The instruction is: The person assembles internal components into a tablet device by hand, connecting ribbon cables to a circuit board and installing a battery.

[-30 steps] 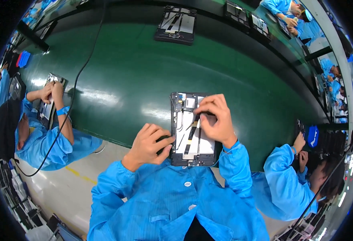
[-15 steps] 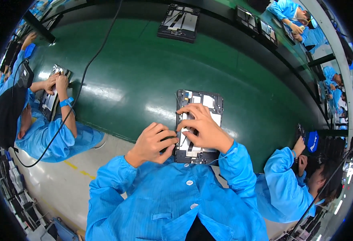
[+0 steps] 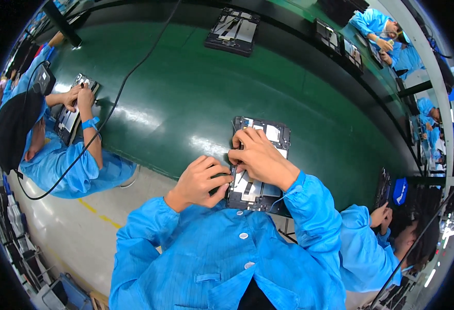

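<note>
Looks unfinished: tablet [image 3: 254, 192] lies uncovered at bench [image 3: 180, 103]'s near edge, my left hand [image 3: 200, 182] at its left side, thumb and fingers apart, my right hand [image 3: 262, 161] bunched over it, can't tell if pinching.

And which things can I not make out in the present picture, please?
In the head view:
Part of the open device, covered by the right hand.
Whether that hand holds anything: its back hides this.
Part of the device at left, behind a co-worker's hands.
Upper end of the dark cable, cut off by the top edge.
</note>
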Tool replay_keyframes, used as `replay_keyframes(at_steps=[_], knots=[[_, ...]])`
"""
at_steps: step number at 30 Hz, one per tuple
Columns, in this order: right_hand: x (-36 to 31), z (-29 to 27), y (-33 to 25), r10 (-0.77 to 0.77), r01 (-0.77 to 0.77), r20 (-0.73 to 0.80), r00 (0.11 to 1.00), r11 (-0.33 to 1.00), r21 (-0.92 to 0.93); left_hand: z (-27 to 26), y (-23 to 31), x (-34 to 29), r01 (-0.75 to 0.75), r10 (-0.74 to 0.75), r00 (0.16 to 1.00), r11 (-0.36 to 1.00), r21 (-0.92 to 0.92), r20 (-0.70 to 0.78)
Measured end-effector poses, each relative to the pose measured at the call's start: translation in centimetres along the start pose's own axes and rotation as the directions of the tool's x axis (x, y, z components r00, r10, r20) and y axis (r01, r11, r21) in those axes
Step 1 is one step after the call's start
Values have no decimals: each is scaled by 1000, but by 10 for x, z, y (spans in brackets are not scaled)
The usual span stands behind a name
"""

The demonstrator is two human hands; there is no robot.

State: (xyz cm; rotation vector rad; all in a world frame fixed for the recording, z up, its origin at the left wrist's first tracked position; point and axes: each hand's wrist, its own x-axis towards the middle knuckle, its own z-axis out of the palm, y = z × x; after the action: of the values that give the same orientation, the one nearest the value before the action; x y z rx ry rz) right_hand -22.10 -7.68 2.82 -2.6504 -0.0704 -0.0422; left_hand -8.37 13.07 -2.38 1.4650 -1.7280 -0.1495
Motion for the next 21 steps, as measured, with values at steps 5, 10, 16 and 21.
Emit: replay_keyframes(at_steps=[5, 10, 16, 21], knots=[[3, -7, -5, -8, 12, 126, 992, 999, -33, -3, 3, 2, 22, -22, 1000, 1000, -7, 11], [2, -5, -5, -55, 63, 80, 995, 994, -92, -3, 3, 1, 8, -8, 1000, 1000, 2, 4], [-8, -5, -9, -104, 98, -22, 994, 975, -200, -4, -1, 1, -53, 53, 999, 998, -13, 8], [-23, -7, -10, -51, 48, -9, 999, 981, -186, -2, -6, 1, -104, 104, 994, 995, -8, 24]])
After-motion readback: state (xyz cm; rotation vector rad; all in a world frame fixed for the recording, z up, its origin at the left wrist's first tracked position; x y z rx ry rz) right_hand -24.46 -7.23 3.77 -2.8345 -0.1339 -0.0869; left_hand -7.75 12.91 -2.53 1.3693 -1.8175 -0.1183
